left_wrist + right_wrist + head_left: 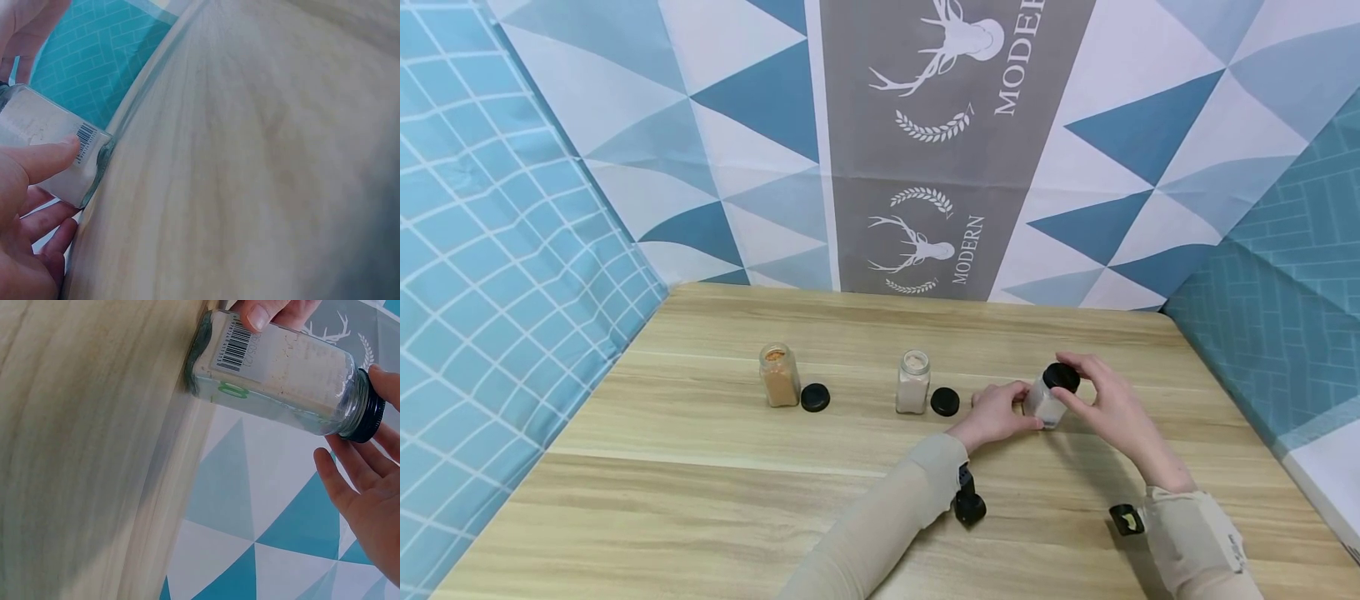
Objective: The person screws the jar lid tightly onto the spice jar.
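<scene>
Left hand (997,412) gripping lower jar (1042,407), right hand (1105,403) pinching its black lid (1062,377) | Jar: on counter (700,517), right side | Risk: weak left grip could let jar twist or tip

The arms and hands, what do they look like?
The left sleeve and right sleeve are beige; the right has small dark marks. A black gadget sits beside the left, a squarish black gadget beside the right. Left hand and right hand wear no gloves.

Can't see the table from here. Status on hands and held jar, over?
Left hand holding jar low on its body. Right hand gripping black lid on jar's mouth; tightness unclear. Nothing visibly in the way; nearest loose lid beside left hand.
</scene>
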`<move>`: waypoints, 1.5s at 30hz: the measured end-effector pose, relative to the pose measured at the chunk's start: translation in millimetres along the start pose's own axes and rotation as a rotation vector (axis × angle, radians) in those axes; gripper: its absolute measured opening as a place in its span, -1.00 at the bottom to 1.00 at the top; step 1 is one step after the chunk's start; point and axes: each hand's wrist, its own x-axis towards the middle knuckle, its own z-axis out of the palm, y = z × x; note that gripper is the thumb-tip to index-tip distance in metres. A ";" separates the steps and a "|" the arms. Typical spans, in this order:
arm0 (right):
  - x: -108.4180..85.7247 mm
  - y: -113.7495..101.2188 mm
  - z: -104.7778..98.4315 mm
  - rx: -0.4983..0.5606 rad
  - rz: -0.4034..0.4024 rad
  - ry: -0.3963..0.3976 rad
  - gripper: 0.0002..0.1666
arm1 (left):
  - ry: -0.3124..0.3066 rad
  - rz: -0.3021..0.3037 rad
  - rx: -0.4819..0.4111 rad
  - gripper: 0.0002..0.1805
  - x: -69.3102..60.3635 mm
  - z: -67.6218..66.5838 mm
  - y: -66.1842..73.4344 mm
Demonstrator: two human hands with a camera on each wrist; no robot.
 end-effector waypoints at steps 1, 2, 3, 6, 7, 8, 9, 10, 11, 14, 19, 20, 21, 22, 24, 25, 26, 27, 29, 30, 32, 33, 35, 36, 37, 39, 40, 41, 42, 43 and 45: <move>0.0 -0.1 0.0 0.003 0.001 -0.003 -0.44 | 0.000 -0.001 0.000 -0.48 -0.1 0.0 0.2; -0.1 -0.3 -0.1 0.007 0.006 -0.006 -0.44 | 0.000 -0.001 -0.001 -0.47 -0.2 -0.1 0.4; -0.2 -0.6 -0.2 0.010 0.012 -0.008 -0.44 | 0.001 -0.001 0.001 -0.48 -0.3 -0.1 0.7; -0.9 -1.5 -0.4 0.022 0.043 -0.016 -0.43 | 0.005 -0.003 0.005 -0.48 -0.9 0.0 1.1; -1.2 -1.9 -0.3 0.025 0.055 -0.017 -0.42 | 0.008 -0.004 0.008 -0.48 -1.0 0.1 1.2; -1.4 -2.2 -0.1 0.027 0.066 -0.017 -0.42 | 0.011 -0.005 0.010 -0.48 -1.2 0.3 1.4; -1.6 -2.4 0.2 0.028 0.076 -0.016 -0.41 | 0.014 -0.007 0.012 -0.48 -1.4 0.5 1.7; -1.8 -2.7 0.4 0.029 0.085 -0.013 -0.41 | 0.017 -0.010 0.012 -0.48 -1.5 0.7 2.0; -1.9 -2.9 0.7 0.029 0.093 -0.009 -0.41 | 0.021 -0.012 0.015 -0.49 -1.7 1.0 2.4; -1.6 -3.9 2.0 0.032 0.103 0.008 -0.41 | 0.035 -0.020 0.014 -0.49 -1.5 1.9 3.2; -0.6 -5.7 3.4 0.040 0.110 0.036 -0.44 | 0.059 -0.026 0.002 -0.50 -0.3 3.3 2.6; -0.4 -6.1 3.6 0.039 0.113 0.039 -0.44 | 0.062 -0.026 0.000 -0.50 -0.1 3.5 2.4; -0.5 -6.6 3.7 0.038 0.117 0.041 -0.45 | 0.064 -0.027 -0.001 -0.50 -0.1 3.6 2.1; -0.5 -7.1 4.0 0.037 0.121 0.042 -0.45 | 0.065 -0.027 -0.002 -0.50 -0.1 3.6 1.8; -0.5 -8.0 4.4 0.027 0.128 0.049 -0.46 | 0.068 -0.027 -0.002 -0.50 -0.1 3.5 1.7; -0.5 -8.4 4.7 0.022 0.130 0.055 -0.47 | 0.069 -0.026 -0.001 -0.50 -0.1 3.6 1.5; -0.4 -8.7 5.0 0.017 0.130 0.060 -0.47 | 0.071 -0.026 0.000 -0.50 -0.1 3.6 1.4; -0.4 -9.0 5.3 0.011 0.131 0.066 -0.48 | 0.072 -0.026 0.003 -0.51 -0.1 3.5 1.5; -0.4 -9.4 5.8 0.003 0.131 0.075 -0.48 | 0.076 -0.023 0.012 -0.50 -0.3 3.6 2.0; -0.6 -9.3 6.1 0.001 0.133 0.078 -0.48 | 0.076 -0.024 0.016 -0.50 -0.5 3.5 2.3; -0.9 -9.1 6.7 0.002 0.138 0.080 -0.48 | 0.080 -0.025 0.019 -0.50 -1.0 3.5 2.8; -1.0 -9.0 7.1 0.000 0.139 0.081 -0.48 | 0.081 -0.026 0.019 -0.50 -1.2 3.6 3.2; -1.4 -8.6 7.6 -0.005 0.145 0.079 -0.47 | 0.083 -0.029 0.024 -0.49 -1.0 4.1 3.4; -1.4 -8.4 7.9 -0.008 0.146 0.078 -0.46 | 0.085 -0.030 0.026 -0.49 -0.9 4.3 3.5; -1.4 -8.4 8.0 -0.011 0.146 0.077 -0.46 | 0.086 -0.029 0.032 -0.49 -0.9 4.6 3.6; -1.4 -8.3 8.1 -0.021 0.145 0.076 -0.46 | 0.085 -0.026 0.044 -0.47 -0.9 5.1 3.8; -1.4 -8.3 8.0 -0.024 0.143 0.075 -0.46 | 0.084 -0.023 0.052 -0.47 -0.8 5.5 3.7; -1.4 -8.3 8.1 -0.028 0.141 0.075 -0.46 | 0.083 -0.020 0.056 -0.47 -0.8 6.0 3.6; -1.5 -8.7 8.1 -0.031 0.140 0.073 -0.46 | 0.081 -0.017 0.058 -0.47 -1.1 6.3 3.7; -1.2 -9.2 7.9 -0.037 0.139 0.071 -0.46 | 0.078 -0.016 0.061 -0.47 -1.0 6.2 3.8; -0.5 -10.6 7.7 -0.056 0.139 0.065 -0.46 | 0.077 -0.013 0.059 -0.46 -0.8 5.9 3.7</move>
